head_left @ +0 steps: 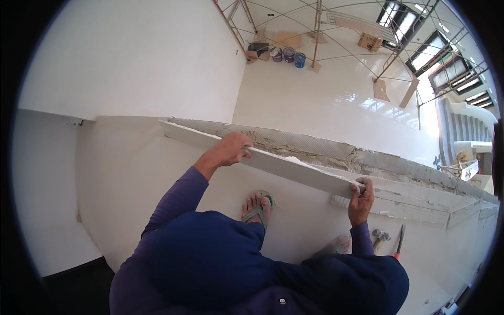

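A long, narrow pale slab (289, 170) is held on edge in front of me, with white paste along its upper edge. My left hand (231, 149) grips it left of its middle, fingers curled over the top edge. At the right end, my right hand (361, 202) is closed around the slab, thumb on the near face. Just beyond runs a low ledge (310, 144) with rough mortar and ridged grey paste on it. The slab's left tip lies close to the ledge; whether they touch I cannot tell.
On the floor to my right lie a hammer (380, 236) and a long tool with a red handle (400, 242). Past the ledge, a lower floor carries scaffolding (317, 37), several buckets (289, 54) and a cardboard box (370, 42). Stairs (458, 126) show at far right.
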Motion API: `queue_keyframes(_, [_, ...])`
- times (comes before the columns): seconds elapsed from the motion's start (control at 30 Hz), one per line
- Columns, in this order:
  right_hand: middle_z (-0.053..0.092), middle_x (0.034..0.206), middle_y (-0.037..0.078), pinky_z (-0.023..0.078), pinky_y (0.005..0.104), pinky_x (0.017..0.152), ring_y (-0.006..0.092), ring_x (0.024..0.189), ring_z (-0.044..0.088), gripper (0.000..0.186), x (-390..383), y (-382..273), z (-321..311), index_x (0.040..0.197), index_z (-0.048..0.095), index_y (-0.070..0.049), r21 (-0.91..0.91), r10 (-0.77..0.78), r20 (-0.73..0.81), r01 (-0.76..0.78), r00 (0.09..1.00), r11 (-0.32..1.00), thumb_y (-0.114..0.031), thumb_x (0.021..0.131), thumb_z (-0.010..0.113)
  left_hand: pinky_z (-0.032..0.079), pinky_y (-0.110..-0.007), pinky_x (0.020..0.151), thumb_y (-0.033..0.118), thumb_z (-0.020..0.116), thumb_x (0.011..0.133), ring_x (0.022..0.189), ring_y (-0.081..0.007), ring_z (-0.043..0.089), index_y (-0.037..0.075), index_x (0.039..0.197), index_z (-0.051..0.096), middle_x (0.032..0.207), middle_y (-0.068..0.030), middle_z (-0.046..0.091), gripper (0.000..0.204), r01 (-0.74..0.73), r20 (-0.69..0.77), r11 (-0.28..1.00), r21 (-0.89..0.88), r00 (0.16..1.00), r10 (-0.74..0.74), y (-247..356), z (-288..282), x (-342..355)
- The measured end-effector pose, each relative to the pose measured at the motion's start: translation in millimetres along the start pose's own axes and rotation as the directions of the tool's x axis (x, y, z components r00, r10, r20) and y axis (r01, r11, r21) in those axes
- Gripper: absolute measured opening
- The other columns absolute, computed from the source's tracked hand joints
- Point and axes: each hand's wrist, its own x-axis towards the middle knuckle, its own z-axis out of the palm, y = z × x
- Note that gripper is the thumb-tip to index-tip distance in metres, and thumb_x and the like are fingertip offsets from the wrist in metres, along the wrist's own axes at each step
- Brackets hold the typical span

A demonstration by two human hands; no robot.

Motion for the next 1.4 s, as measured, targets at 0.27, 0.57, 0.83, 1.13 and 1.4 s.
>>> queue_keyframes(0.27, [0.072,0.096,0.013,0.057,0.0420,0.076,0.0355,0.089,0.071,0.021,-32.6,-7.1,-4.7,0.099,0.069,-0.005,-0.018,-0.253,0.127,0.257,0.959,0.966,-0.003,0.084,0.082,0.048,-0.046,0.085,0.004,0.074,0.084,0.095,-0.0346,0.066,0.004,0.091,0.072,0.088,-0.0128,0.067,0.007,0.033,-0.219,0.985,0.171,0.976,0.005,24.7,15.1,-70.4])
queue_keyframes(0.57, [0.068,0.098,0.009,0.059,0.0428,0.076,0.0319,0.094,0.070,0.028,-41.3,-5.5,-6.3,0.093,0.064,-0.006,-0.046,-0.472,0.315,0.510,0.824,0.859,0.007,0.072,0.076,0.048,-0.043,0.084,-0.001,0.071,0.080,0.092,-0.0325,0.065,0.005,0.099,0.074,0.090,-0.0098,0.068,0.020,0.061,-0.380,0.968,0.242,0.924,0.037,37.4,41.0,-115.6])
queue_keyframes(0.83, [0.062,0.103,0.008,0.056,0.0422,0.087,0.0293,0.101,0.066,0.017,-36.2,-13.6,34.2,0.097,0.062,-0.010,-0.061,-0.534,0.455,0.624,0.712,0.779,-0.004,0.083,0.069,0.050,-0.045,0.085,-0.003,0.073,0.081,0.094,-0.0359,0.064,0.003,0.102,0.074,0.094,-0.0124,0.069,0.022,0.113,-0.454,0.951,0.287,0.891,0.031,4.0,43.4,-141.1])
queue_keyframes(1.13, [0.060,0.115,0.011,0.052,0.0458,0.103,0.0329,0.119,0.061,0.015,-27.1,-12.2,44.5,0.104,0.061,-0.011,-0.138,-0.557,0.545,0.722,0.627,0.678,-0.009,0.089,0.064,0.051,-0.048,0.088,-0.003,0.076,0.074,0.100,-0.0394,0.061,0.001,0.106,0.069,0.104,-0.0159,0.064,0.033,0.119,-0.261,0.952,0.283,0.964,-0.043,-3.2,45.0,-153.4])
queue_keyframes(1.4, [0.060,0.119,0.011,0.051,0.0457,0.108,0.0307,0.122,0.059,0.016,-25.6,-1.2,47.8,0.111,0.061,-0.011,-0.150,-0.471,0.669,0.725,0.575,0.672,-0.015,0.096,0.062,0.049,-0.048,0.106,0.009,0.087,0.064,0.126,-0.0412,0.057,0.006,0.141,0.058,0.135,-0.0177,0.056,0.082,0.187,-0.088,0.964,0.188,0.981,-0.173,-8.1,45.8,-141.0])
